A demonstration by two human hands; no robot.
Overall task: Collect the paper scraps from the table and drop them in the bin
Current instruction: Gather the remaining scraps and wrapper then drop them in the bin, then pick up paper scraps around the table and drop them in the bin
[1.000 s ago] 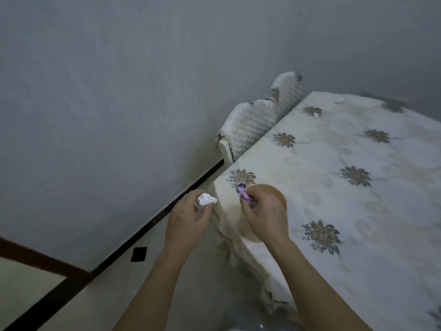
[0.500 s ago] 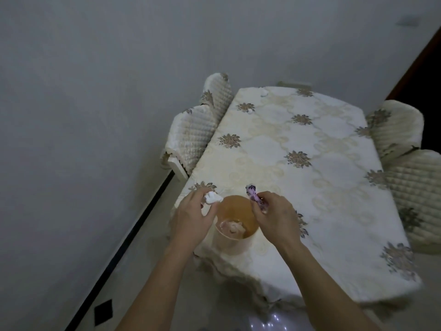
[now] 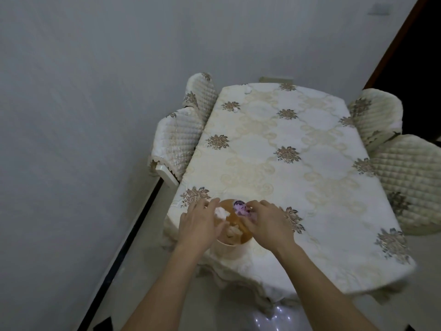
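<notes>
- Paper scraps (image 3: 232, 233) already lie crumpled at the bottom of the bin (image 3: 228, 244), a small tan tub on the near left corner of the table (image 3: 274, 182).
- The left hand (image 3: 199, 226) hovers over the bin's left rim with fingers spread. A white scrap (image 3: 220, 212) sits under its fingertips, but blur hides whether the hand grips it or has let go.
- The right hand (image 3: 265, 223) pinches a purple scrap (image 3: 241, 208) at its fingertips, above the bin's far rim.
- Both wads look feather-light, soft and springy. A fingertip pinch across the bulk should do, and they will probably cling or drift rather than fall straight, so release low over the opening.
- Farther off, two small white bits (image 3: 247, 88) near the table's far left edge may be more scraps, but they are too small to tell.
- Quilted chairs (image 3: 176, 142) flank the table on the left and right.
</notes>
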